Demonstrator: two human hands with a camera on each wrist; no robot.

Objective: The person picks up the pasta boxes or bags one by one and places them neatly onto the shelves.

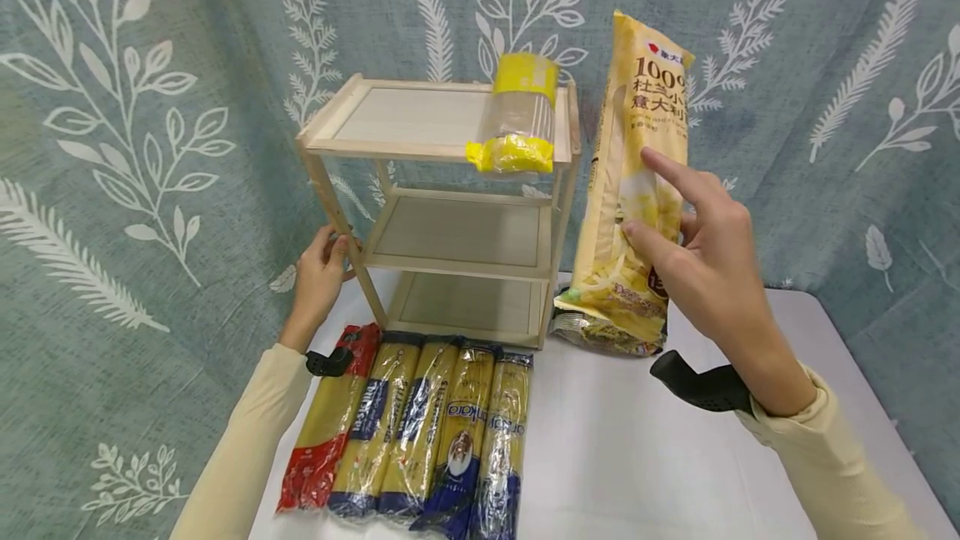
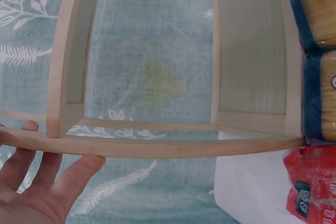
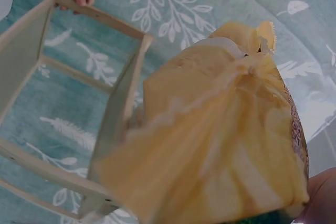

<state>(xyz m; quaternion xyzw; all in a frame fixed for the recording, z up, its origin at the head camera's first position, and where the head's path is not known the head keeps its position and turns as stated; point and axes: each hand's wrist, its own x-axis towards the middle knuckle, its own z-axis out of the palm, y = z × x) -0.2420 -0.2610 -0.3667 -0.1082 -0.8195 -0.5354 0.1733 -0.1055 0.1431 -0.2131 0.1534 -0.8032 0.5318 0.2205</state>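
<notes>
Round the wooden rack (image 1: 461, 232) as our clock centre, we are seeing packets lying on several sides. A clear-and-yellow packet (image 1: 525, 115) is resting toward 1 o'clock on the top shelf (image 1: 412, 115), poking past its front edge. A red packet (image 1: 326, 423) is lying at 7 o'clock, and four blue-ended packets (image 1: 414, 415) are lining up beside it toward 6 o'clock, crowding the rack's front foot. At 4 o'clock a dark packet (image 1: 611, 336) is showing, partly hidden by the yellow bag (image 1: 637, 182). That bag is standing nearly upright at 3 o'clock, the right hand (image 1: 708, 252) pinching it between thumb and fingers. At 9 o'clock the left hand (image 1: 318, 269) is curling round the left post (image 1: 334, 215). Beneath, a white desk (image 1: 600, 440) is carrying the rack, while a teal leaf-patterned curtain (image 1: 232, 40) is hanging behind and along both sides.
</notes>
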